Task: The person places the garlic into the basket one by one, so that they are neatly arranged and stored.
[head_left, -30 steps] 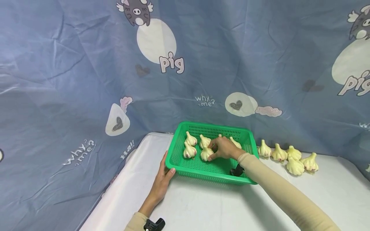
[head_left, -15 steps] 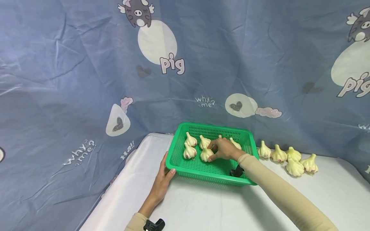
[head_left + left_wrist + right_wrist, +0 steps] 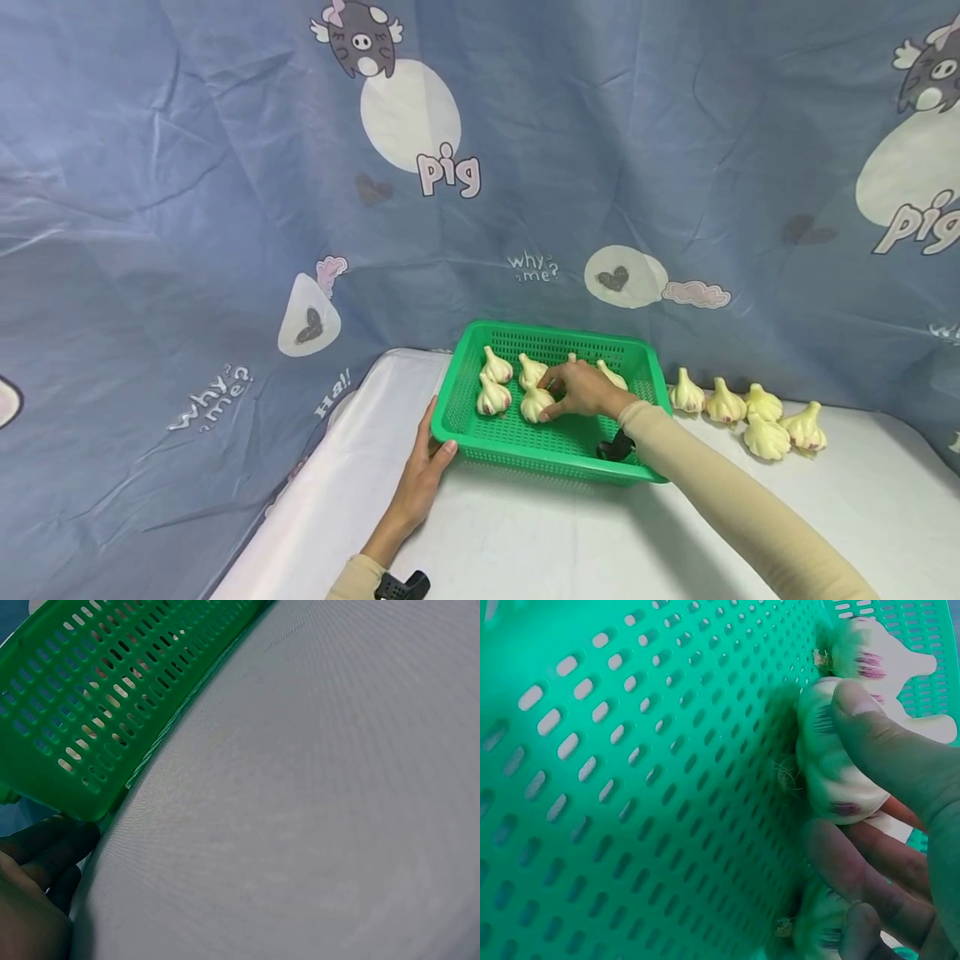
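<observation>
A green plastic basket (image 3: 517, 446) with slotted walls stands on the white table, holding several garlic bulbs. My right hand (image 3: 581, 390) reaches into it and grips a garlic bulb (image 3: 535, 404) in the middle, thumb on one side and fingers on the other. In the right wrist view, that gripped bulb (image 3: 829, 765) sits close over the basket floor, root end toward it. Another garlic bulb (image 3: 495, 397) stands just left of it. My left hand (image 3: 420, 479) holds the basket's near left corner, thumb at the rim and fingers along the outer side; in the left wrist view its fingers (image 3: 71, 847) touch the basket's lower corner.
To the right of the basket, several more garlic bulbs (image 3: 765, 437) stand grouped on the white table (image 3: 525, 533). A blue curtain (image 3: 480, 217) printed with pigs hangs right behind the table. My right forearm passes over the basket's right front corner.
</observation>
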Demonstrator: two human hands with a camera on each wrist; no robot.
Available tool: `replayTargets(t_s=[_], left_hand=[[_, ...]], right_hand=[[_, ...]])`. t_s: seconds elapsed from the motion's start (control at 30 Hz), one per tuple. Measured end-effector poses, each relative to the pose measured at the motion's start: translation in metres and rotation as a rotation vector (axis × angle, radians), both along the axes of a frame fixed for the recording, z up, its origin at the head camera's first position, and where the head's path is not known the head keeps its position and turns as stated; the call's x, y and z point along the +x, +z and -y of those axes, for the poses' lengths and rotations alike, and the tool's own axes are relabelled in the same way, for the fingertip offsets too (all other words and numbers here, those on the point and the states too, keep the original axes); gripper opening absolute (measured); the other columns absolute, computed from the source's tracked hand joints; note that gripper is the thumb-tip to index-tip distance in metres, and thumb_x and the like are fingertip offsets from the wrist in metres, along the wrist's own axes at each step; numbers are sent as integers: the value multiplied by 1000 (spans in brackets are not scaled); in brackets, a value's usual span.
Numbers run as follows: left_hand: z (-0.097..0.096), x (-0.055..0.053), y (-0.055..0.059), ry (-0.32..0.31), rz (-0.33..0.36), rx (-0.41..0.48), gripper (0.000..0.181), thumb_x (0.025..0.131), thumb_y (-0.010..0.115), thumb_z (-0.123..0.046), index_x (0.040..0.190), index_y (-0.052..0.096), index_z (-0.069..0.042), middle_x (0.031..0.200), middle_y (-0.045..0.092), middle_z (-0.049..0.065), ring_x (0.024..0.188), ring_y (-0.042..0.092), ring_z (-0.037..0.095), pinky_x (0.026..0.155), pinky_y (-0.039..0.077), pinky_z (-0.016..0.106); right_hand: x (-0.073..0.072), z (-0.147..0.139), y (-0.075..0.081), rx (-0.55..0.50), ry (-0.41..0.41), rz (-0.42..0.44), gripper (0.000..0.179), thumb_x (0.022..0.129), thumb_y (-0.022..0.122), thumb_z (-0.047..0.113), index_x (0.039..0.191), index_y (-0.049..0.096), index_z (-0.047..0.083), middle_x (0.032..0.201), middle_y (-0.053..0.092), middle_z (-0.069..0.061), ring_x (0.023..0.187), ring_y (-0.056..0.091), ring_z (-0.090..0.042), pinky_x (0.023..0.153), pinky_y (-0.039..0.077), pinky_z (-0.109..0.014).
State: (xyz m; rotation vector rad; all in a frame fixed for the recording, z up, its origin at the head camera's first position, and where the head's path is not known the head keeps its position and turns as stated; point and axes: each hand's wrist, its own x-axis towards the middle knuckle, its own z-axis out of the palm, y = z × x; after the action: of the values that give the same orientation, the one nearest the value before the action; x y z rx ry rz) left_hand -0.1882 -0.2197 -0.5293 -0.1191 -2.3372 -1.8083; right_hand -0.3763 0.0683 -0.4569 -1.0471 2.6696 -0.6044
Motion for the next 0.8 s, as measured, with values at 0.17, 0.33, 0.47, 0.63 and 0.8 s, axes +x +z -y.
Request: replayTargets(t_s=[0.17,0.33,0.47,0.63,0.8], left_hand=[[-1,0,-1,5,3,-7,75,111,52,-33,173,10,-30,179,14,7,163,21,40,128,16,71],[-2,0,-1,12,5,-10,74,111,52,-33,172,10,-34,179,15,7,163,21,40,127,16,71],[-2,-1,-1,14,2,-8,74,111,52,-33,172,11,-36,179,15,8,163,21,40,127,15,71],[-3,0,0,13,2,-3,74,110,52,-33,172,11,-36,179,14,7,164,16,39,128,12,71],[-1,0,1,19,5,-17,74,110,52,-34,172,11,-33,179,14,8,164,15,40,127,12,73]], right_hand=[[0,-1,0,-1,13,5,56,80,92,46,125,76,15,112,80,-5,104,75,-23,90,62,-47],[0,-1,1,-4,15,20,58,81,92,46,127,76,14,114,80,-5,105,75,-23,93,61,-48],[0,-2,1,-4,19,22,58,81,91,46,127,76,16,114,79,-5,106,75,-24,94,61,-48],[2,-8,5,-7,10,27,59,81,90,49,128,76,16,114,80,-6,107,75,-25,97,59,-53],[3,-23,13,-93,14,5,55,84,89,44,125,78,8,114,80,-11,105,76,-28,89,63,-48]])
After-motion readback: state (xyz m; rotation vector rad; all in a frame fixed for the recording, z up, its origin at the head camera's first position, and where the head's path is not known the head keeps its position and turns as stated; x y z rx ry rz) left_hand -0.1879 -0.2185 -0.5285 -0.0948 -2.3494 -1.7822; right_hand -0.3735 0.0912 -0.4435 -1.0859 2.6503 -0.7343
